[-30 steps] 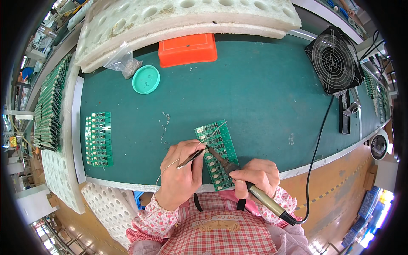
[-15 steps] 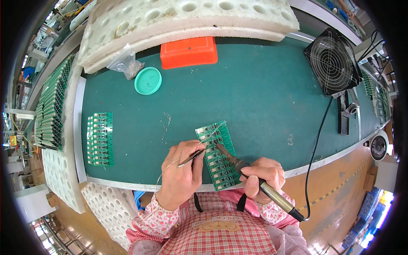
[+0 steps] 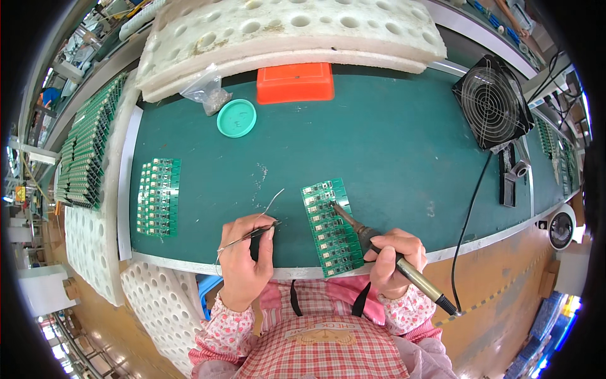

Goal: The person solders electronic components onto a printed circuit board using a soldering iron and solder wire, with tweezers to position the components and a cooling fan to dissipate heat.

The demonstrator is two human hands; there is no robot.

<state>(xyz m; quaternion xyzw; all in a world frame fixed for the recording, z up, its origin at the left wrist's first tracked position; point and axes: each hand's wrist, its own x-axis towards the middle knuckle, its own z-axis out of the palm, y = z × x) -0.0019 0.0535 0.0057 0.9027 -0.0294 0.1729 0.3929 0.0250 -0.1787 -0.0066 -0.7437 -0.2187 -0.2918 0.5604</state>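
My right hand [image 3: 399,262] is closed around a soldering iron [image 3: 416,279], with its dark tip at the upper part of a green circuit board panel [image 3: 334,243]. The panel lies near the front edge of the table, slightly tilted, with rows of small parts on it. To the left of the panel, my left hand [image 3: 242,268] pinches dark-tipped tweezers [image 3: 259,232] along with a thin solder wire [image 3: 271,203]. The wire's free end sticks up past the fingers, apart from the board. Whether the iron's tip touches a joint is too small to tell.
Another green board panel [image 3: 169,202] lies at the left. Farther back are a turquoise lid [image 3: 237,118], a clear bag [image 3: 211,96], an orange-red bin [image 3: 295,85] and white foam [image 3: 284,47]. A black fan [image 3: 491,104] stands at the right; the iron's cord [image 3: 468,218] runs below it.
My left hand has drawn left, away from the board, with the tweezers and solder wire. The iron stays over the panel's upper part. The whole view has shifted slightly.
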